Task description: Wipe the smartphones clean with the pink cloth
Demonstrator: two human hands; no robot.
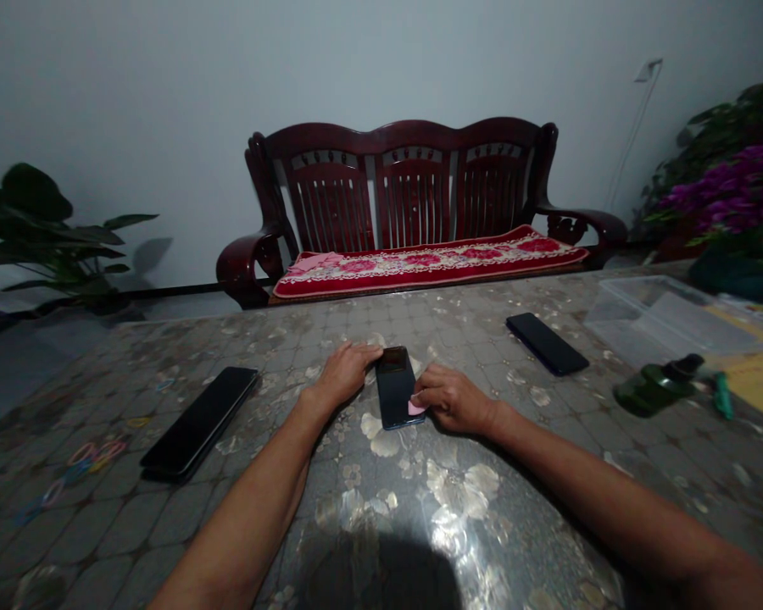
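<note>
A dark phone [395, 386] lies flat in the middle of the patterned table [381, 491]. My left hand [343, 371] rests on the table with its fingers laid against the phone's upper left edge, steadying it. My right hand [453, 399] is closed in a pinch on a small pink cloth [416, 407], pressing it onto the phone's lower right corner. Both forearms stretch across the table toward the phone.
A second phone [198, 420] lies at the left, a third phone [547, 342] at the right. A dark green bottle [656, 386] lies on its side by a clear plastic box [665, 315]. Behind the table stand a wooden bench [413, 212] and potted plants.
</note>
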